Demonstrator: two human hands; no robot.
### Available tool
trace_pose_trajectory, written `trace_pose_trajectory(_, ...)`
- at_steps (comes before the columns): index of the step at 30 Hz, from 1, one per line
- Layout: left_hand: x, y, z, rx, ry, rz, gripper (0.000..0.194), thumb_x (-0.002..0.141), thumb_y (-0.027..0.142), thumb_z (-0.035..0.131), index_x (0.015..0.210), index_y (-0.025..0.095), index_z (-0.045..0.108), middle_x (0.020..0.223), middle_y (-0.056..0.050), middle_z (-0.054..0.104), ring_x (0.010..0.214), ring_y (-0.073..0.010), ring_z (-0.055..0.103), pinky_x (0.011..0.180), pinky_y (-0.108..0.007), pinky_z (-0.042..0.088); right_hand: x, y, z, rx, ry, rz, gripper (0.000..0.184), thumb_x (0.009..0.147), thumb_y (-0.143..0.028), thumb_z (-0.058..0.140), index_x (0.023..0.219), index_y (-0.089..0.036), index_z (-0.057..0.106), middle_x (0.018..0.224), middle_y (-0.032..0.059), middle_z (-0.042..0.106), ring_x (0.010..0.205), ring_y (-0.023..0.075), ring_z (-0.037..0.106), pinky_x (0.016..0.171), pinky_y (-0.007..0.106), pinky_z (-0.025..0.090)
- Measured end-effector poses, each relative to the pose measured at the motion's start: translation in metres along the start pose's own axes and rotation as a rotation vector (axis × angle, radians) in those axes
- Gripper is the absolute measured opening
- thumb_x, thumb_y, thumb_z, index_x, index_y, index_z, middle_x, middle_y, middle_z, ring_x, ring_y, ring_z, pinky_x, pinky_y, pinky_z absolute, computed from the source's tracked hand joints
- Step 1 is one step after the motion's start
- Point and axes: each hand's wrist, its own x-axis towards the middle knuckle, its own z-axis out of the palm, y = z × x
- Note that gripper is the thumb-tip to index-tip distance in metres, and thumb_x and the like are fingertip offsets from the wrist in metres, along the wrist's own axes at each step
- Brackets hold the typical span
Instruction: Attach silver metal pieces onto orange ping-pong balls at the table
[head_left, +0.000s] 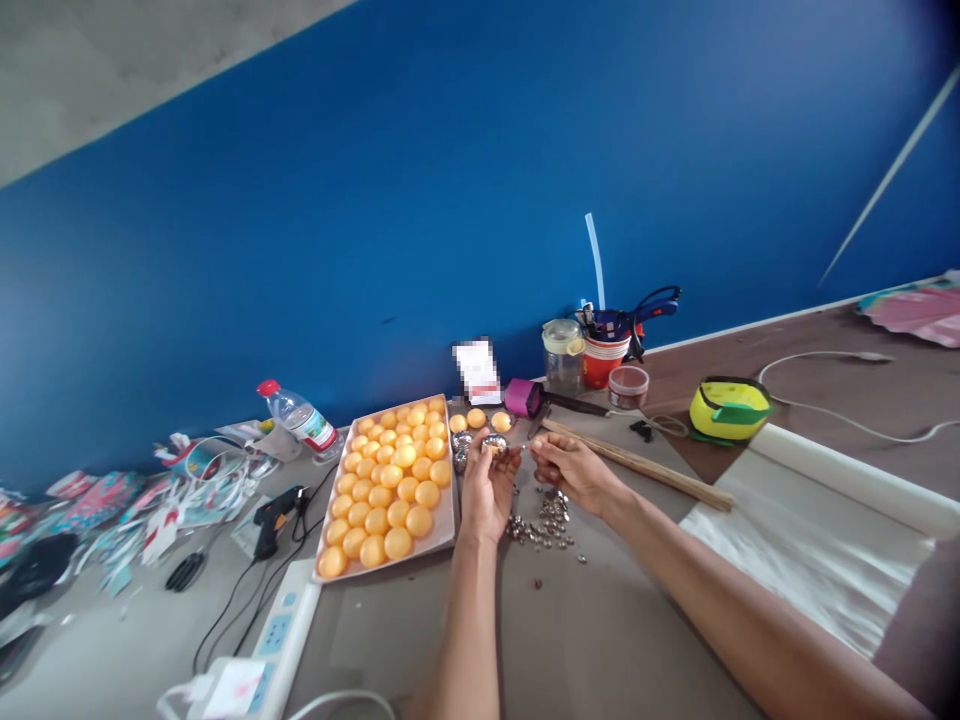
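Note:
My left hand (pixel 487 492) is closed around a ball (pixel 495 441) that looks partly covered with shiny silver pieces. Just to the right, the fingers of my right hand (pixel 576 468) are pinched together near the ball. A tiny bright bit shows at their tips, too small to name. Below the hands lies a loose heap of small silvery gems (pixel 553 514) on the grey mat (pixel 592 620). Behind my left hand sit silver-covered balls (pixel 462 446). A few plain orange balls (pixel 476 419) rest behind them.
A shallow tray (pixel 442 538) full of orange balls stands left. Further left are a glue gun (pixel 271 522), a bottle (pixel 301 418) and a power strip (pixel 289 630). A wooden stick (pixel 645 466), a jar (pixel 563 358) and a yellow-green pouch (pixel 727 408) lie right.

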Motion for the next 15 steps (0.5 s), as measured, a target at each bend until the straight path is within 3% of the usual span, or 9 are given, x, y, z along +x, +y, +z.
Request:
trace_pose_trajectory(4, 0.0026, -0.0012, -0.0028, -0.025, -0.037, -0.014, 0.043, 0.072, 0.023, 0.069, 0.113, 0.022, 0.055, 0.09, -0.004, 0.068, 0.088, -0.0195, 0.066, 0.088, -0.036, 0.046, -0.0013, -0.002, -0.0005, 0.064, -0.041, -0.003, 0.026, 0.062, -0.032, 0.078, 0.066, -0.017, 0.057, 0.061, -0.005, 0.053, 0.047, 0.005, 0.042, 0.054, 0.023, 0.039)
trace_pose_trajectory(10, -0.0002, -0.0012, -0.0013, 0.063, -0.061, -0.011, 0.042, 0.072, 0.027, 0.07, 0.111, 0.023, 0.056, 0.09, -0.003, 0.067, 0.086, -0.0202, 0.066, 0.084, -0.039, 0.049, -0.0052, -0.0074, 0.0038, 0.039, -0.053, 0.017, 0.026, 0.061, -0.033, 0.077, 0.076, -0.018, 0.061, 0.074, 0.0, 0.061, 0.061, 0.0101, 0.055, 0.069, 0.028, 0.047)
trace_pose_trajectory(15, -0.0029, -0.0009, 0.0022, 0.111, -0.037, 0.003, 0.044, 0.071, 0.026, 0.071, 0.112, 0.024, 0.055, 0.09, -0.001, 0.066, 0.082, -0.017, 0.065, 0.085, -0.037, 0.048, -0.004, -0.0015, 0.0085, -0.177, 0.016, -0.07, 0.029, 0.062, -0.039, 0.074, 0.07, -0.018, 0.057, 0.063, -0.002, 0.057, 0.053, 0.0091, 0.049, 0.055, 0.024, 0.04)
